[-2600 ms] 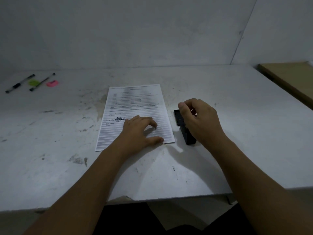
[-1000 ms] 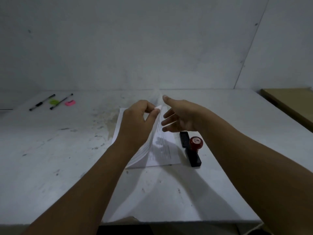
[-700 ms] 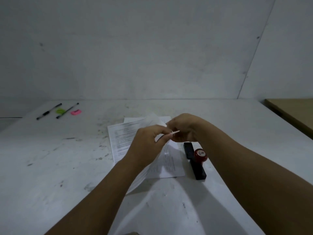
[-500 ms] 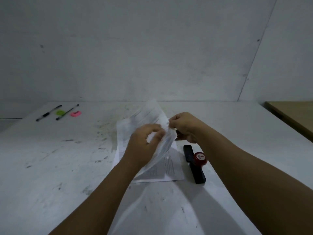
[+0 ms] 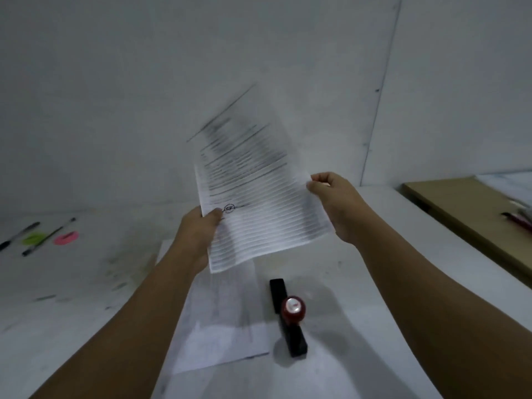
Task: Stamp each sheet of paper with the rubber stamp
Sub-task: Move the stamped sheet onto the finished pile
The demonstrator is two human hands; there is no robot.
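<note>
- Sheet [image 5: 259, 197] (stamped) held above table [image 5: 359, 283], left hand [image 5: 198, 231] pinching left edge, right hand [image 5: 334, 203] right edge.
- Below the grip: second sheet [image 5: 224, 326], rubber stamp [image 5: 293, 308] just beside it.

We see the raised sheet [image 5: 259, 203] at mid-frame, white with pale grey horizontal stripes below blurred black print, and a dark round stamp mark [image 5: 229, 208] near its left edge. Lower down, the rubber stamp [image 5: 293, 309] has a red knob on a black base. At far left lie a pink tag [image 5: 66, 237] and a lime-green tag [image 5: 34, 238], and at right a tan board [image 5: 466, 214].
</note>
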